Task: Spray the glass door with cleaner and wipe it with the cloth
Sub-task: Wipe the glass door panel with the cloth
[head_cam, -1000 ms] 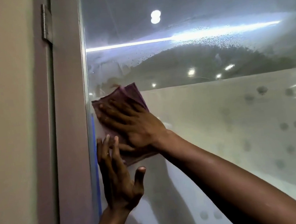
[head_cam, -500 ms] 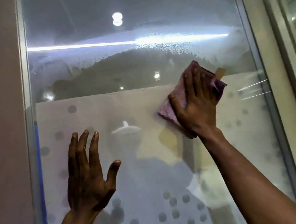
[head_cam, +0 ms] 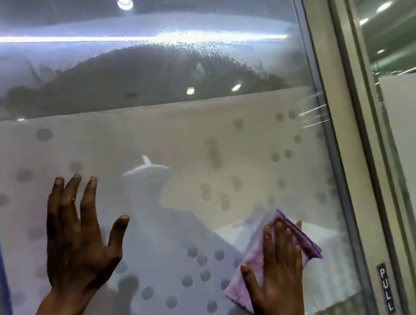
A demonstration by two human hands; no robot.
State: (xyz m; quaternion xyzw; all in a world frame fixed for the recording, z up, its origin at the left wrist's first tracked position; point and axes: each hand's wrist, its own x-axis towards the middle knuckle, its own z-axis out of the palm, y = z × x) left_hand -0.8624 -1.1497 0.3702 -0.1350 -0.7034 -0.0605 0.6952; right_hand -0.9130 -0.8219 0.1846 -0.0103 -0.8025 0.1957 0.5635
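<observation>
Purple cloth (head_cam: 273, 262): soft, limp, light; pinned flat under my right hand (head_cam: 277, 288), low right on the glass door (head_cam: 146, 139). Best pressed through its middle. My left hand (head_cam: 78, 243): splayed, empty, braced on the glass.

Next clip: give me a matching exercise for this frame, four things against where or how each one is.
Things:
1. left hand
2. right hand
3. cloth
4. PULL label

States:
A. purple, pressed flat on the glass door low on its right side
B. bare, fingers spread
C. on the frame to the right of the glass
D. laid flat over the cloth

Pairs: 1-B, 2-D, 3-A, 4-C
</observation>
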